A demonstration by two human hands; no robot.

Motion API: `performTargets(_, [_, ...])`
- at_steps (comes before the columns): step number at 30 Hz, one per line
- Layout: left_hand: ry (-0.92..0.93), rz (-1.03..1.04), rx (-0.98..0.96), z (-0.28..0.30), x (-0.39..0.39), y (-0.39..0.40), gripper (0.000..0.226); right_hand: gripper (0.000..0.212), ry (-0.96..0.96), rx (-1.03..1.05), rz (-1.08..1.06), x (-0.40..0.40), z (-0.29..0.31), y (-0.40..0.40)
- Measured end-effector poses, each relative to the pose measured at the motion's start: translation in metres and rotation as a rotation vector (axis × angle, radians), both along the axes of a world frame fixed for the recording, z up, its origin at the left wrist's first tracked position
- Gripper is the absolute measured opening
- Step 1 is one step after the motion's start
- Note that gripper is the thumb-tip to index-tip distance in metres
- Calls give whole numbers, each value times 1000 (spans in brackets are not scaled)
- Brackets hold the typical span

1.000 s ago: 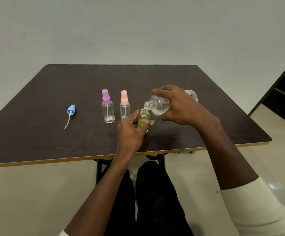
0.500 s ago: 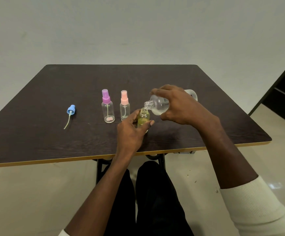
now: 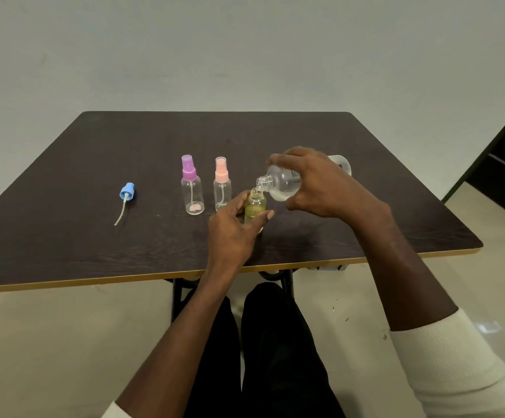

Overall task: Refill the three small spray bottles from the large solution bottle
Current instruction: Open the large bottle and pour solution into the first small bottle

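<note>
Sitting at the near edge, a person in dark trousers (image 3: 275, 342) and white sleeves (image 3: 456, 372); pale tiled floor (image 3: 49, 342) below.

Worktop (image 3: 94, 251): dark wood-grain square, light edge band along the near side, on a black frame (image 3: 178, 294).

Left hand (image 3: 233, 227): reaching in from the near side, thumb and fingers curled round an uncapped small bottle (image 3: 255, 206) that stands upright near the worktop's middle and shows yellowish liquid inside.

Right hand (image 3: 320, 185): above and right of it, fingers wrapped over the large solution bottle (image 3: 281, 184), which is tipped close to horizontal, open neck pointing left and set just over the small bottle's mouth. Clear liquid sits in its lower side. Base end projects past the hand to the right.

Pink-capped spray bottle (image 3: 222, 185): upright, clear, just left of the held bottle.

Purple-capped spray bottle (image 3: 191, 185): upright, clear, just left of the pink one.

Blue spray head (image 3: 127, 191): lying on the worktop well apart to the left, dip tube trailing toward the near edge.

Plain pale wall (image 3: 245, 49) behind; dark doorway or furniture (image 3: 504, 176) at far right, unclear which.
</note>
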State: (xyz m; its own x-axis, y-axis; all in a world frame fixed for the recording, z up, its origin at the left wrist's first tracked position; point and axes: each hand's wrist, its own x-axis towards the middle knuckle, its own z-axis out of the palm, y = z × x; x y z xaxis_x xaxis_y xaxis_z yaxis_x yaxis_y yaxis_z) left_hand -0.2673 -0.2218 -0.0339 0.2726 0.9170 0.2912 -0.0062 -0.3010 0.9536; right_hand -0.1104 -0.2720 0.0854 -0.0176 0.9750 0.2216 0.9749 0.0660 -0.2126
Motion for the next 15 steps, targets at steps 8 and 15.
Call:
performTargets(8, [-3, 0, 5, 4, -1, -2, 41, 79, 18, -6, 6, 1, 0, 1])
performTargets(15, [12, 19, 13, 5, 0, -3, 43, 79, 15, -5, 9, 2, -1, 3])
